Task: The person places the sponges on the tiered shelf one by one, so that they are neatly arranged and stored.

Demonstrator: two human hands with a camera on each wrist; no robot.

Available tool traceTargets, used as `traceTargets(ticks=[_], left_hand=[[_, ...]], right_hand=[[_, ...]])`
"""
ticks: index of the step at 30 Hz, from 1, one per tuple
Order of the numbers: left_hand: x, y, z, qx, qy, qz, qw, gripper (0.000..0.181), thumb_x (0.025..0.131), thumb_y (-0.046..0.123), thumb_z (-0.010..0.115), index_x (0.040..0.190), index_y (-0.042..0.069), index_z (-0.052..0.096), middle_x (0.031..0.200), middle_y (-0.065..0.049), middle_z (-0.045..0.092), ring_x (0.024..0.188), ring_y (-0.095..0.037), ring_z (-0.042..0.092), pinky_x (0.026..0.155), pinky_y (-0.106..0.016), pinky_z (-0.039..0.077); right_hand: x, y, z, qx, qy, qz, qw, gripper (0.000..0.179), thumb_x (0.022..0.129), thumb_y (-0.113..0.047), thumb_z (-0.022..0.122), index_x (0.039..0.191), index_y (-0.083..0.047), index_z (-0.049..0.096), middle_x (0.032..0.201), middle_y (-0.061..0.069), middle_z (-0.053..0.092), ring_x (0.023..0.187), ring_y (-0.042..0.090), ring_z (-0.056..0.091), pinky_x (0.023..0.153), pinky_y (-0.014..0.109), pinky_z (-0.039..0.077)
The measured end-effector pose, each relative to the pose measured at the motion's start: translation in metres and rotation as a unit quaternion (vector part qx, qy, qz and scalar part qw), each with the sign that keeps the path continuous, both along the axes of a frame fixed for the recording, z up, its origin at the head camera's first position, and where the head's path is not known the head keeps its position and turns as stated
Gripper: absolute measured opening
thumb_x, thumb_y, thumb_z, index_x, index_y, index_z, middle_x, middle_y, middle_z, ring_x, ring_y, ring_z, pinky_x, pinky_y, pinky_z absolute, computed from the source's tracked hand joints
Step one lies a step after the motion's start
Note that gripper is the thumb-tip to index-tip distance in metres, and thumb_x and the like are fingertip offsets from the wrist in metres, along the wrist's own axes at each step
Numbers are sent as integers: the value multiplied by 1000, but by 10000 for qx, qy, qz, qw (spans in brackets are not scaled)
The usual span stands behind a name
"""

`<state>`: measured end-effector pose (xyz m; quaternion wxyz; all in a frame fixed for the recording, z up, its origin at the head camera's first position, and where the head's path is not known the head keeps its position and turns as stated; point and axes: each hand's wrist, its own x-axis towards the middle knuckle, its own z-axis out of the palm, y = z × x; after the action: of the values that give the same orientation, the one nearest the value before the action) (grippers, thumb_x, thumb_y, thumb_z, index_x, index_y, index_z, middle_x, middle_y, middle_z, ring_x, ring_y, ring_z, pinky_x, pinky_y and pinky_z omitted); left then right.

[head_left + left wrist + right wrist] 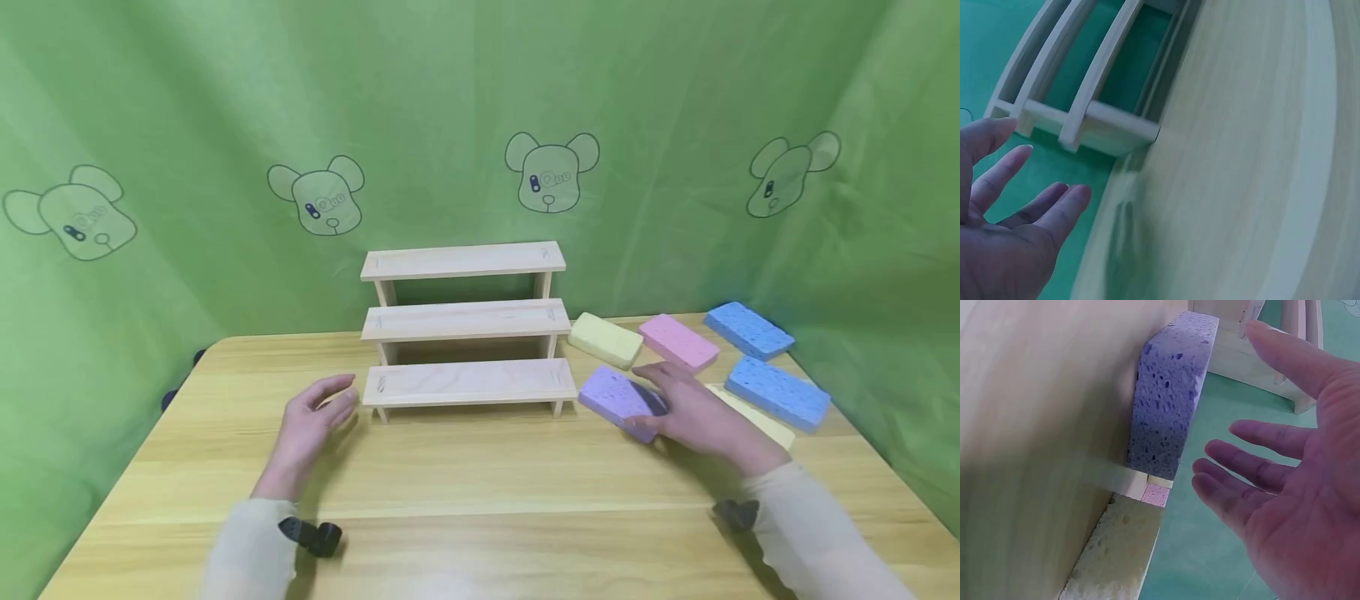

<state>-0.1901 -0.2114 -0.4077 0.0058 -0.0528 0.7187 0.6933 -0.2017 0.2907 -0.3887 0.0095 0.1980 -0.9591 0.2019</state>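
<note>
A purple sponge (pixel 611 395) lies on the table just right of the wooden shelf. My right hand (pixel 693 412) hovers over its right end, thumb and fingers spread apart; in the right wrist view a gap shows between the fingers and the purple sponge (pixel 1169 394). Left of the three-tier wooden shelf (pixel 468 379), my left hand (pixel 311 421) is held above the table with loosely bent fingers. Nothing is in it, and the left wrist view shows its fingers (pixel 1066 212) apart from the shelf (pixel 1085 81).
Right of the shelf lie a yellow sponge (pixel 606 340), a pink sponge (pixel 678 342), two blue sponges (pixel 778 393) and another yellow sponge (pixel 765 425), partly hidden by the right hand. A green curtain (pixel 435 125) encloses the wooden table (pixel 480 500) at the back and sides.
</note>
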Motion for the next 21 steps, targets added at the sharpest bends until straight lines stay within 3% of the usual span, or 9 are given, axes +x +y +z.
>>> traceTargets(ticks=[7,13,21], left_hand=[[-10,14,-11,743,-133,74,9971,45,96,5,62,137,-6,49,141,-18,46,118,-26,55,103,-31,47],[-14,20,-18,942,-200,0,9954,43,94,4,65,133,-7,53,137,-17,49,113,-20,58,102,-31,48],[-18,25,-24,1158,-353,79,9926,39,92,2,66,129,-7,57,137,-15,50,117,-22,56,99,-29,50]], right_hand=[[2,-2,-2,-2,-196,-67,9998,85,81,-38,80,137,14,43,134,36,44,122,53,42,103,67,34],[2,-3,-6,90,-152,-58,9998,83,79,-32,82,134,17,45,132,36,45,119,53,44,102,65,37],[2,-4,-9,315,-42,-84,9995,78,76,-30,85,129,17,51,126,35,50,114,51,48,99,64,41]])
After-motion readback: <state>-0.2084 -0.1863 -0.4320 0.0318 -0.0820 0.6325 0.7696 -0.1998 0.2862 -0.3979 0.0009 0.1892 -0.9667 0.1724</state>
